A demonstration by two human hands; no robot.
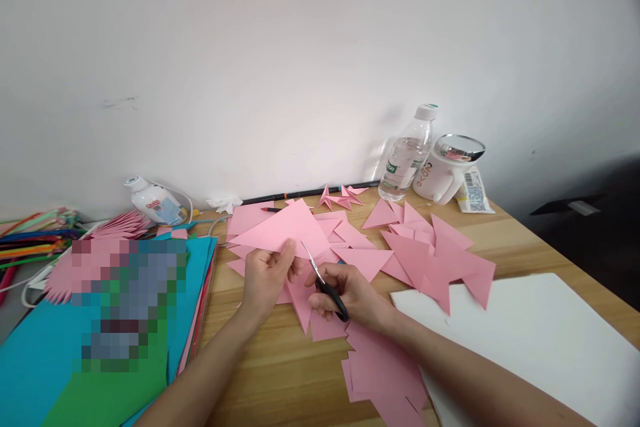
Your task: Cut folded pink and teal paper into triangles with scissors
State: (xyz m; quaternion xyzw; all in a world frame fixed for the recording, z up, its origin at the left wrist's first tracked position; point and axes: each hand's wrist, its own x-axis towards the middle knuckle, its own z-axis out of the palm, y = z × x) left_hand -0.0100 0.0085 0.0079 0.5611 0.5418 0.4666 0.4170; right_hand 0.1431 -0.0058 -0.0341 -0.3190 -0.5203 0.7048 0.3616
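My left hand (267, 277) pinches the lower edge of a folded pink paper triangle (283, 230), thumb on top. In my right hand (353, 290) is a pair of scissors (327, 287) with black handles, my fingers closed round the grips. The silver blades point up and left, touching or just over the triangle's lower right part; whether they are parted I cannot tell. Beneath and around both hands lie loose pink paper pieces (327, 327), partly hidden by my fingers. More folded pink triangles (435, 253) lie in a heap to the right.
A water bottle (407, 153) and a white mug (443, 170) stand by the wall at the back right. White board (540, 340) lies front right. Blue and green paper sheets (30, 373) are stacked left, near a tilted white bottle (157, 201). Small folded pink shapes (343, 198) sit at the wall.
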